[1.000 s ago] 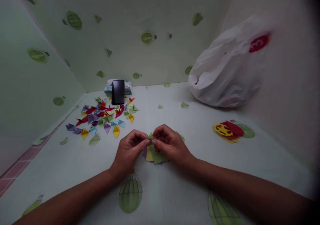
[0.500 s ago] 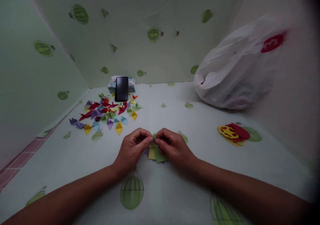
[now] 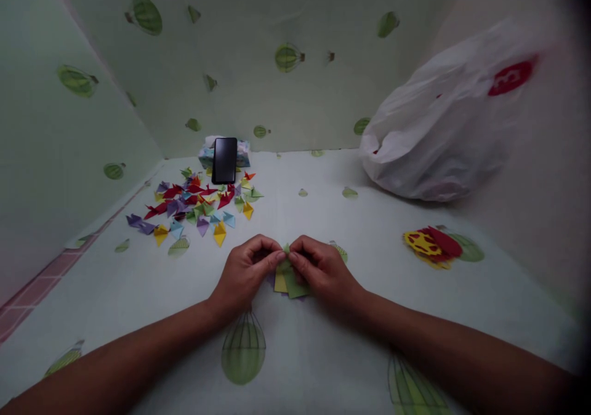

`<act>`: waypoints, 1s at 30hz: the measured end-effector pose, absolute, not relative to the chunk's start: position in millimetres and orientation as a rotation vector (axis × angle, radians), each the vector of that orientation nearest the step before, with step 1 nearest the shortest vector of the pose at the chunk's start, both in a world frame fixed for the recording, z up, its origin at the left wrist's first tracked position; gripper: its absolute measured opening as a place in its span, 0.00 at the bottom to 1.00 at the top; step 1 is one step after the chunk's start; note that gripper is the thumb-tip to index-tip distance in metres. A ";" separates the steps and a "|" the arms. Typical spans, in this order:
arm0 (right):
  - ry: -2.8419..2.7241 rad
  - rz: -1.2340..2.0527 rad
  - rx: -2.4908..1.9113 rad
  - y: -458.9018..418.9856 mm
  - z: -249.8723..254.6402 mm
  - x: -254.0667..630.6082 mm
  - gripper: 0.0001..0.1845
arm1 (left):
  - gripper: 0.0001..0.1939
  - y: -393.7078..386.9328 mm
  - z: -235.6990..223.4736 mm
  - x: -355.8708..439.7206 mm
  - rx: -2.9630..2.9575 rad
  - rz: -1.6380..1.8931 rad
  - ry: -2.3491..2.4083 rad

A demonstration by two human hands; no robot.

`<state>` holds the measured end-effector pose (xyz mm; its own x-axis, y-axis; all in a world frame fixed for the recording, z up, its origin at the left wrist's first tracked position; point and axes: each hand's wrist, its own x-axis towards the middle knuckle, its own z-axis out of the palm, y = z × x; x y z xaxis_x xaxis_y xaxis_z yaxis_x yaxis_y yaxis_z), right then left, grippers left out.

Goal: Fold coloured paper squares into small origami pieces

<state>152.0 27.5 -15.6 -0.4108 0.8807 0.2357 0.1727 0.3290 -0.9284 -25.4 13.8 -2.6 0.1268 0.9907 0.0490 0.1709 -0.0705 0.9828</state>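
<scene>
Between my two hands is a small folded piece of green origami paper (image 3: 286, 250), pinched at its sides by thumbs and fingertips. My left hand (image 3: 252, 270) grips it from the left, my right hand (image 3: 318, 267) from the right, with the fingertips almost meeting. Most of the folded piece is hidden behind the fingers. Just below it lie flat paper sheets on the table: a green sheet (image 3: 296, 286), a yellow sheet (image 3: 281, 281) and a bit of purple at the edges, partly covered by my right hand.
Several colourful folded paper birds (image 3: 194, 202) lie heaped at the back left. A black phone (image 3: 225, 161) leans on a tissue box (image 3: 243, 154) behind them. Red and yellow cut-outs (image 3: 431, 245) lie at the right, below a bulky white plastic bag (image 3: 434, 132).
The camera view has shifted very slightly. Both hands keep their pinch on the green paper, with hardly any movement of the fingers.
</scene>
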 end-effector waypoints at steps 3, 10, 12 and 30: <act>-1.785 1.125 -0.948 27.9 -17.0 151.7 0.09 | 0.10 14.3 -3.5 -25.1 1.402 1.036 1.181; -1.718 1.223 -0.955 29.7 -15.8 151.0 0.09 | 0.06 15.1 -0.2 -25.1 1.591 0.974 1.215; -1.723 1.223 -0.969 29.2 -13.3 151.5 0.11 | 0.06 15.2 0.8 -25.5 1.621 0.942 1.211; -1.587 1.458 -0.992 30.0 -10.7 152.5 0.12 | 0.08 13.8 2.3 -22.7 1.375 0.812 1.190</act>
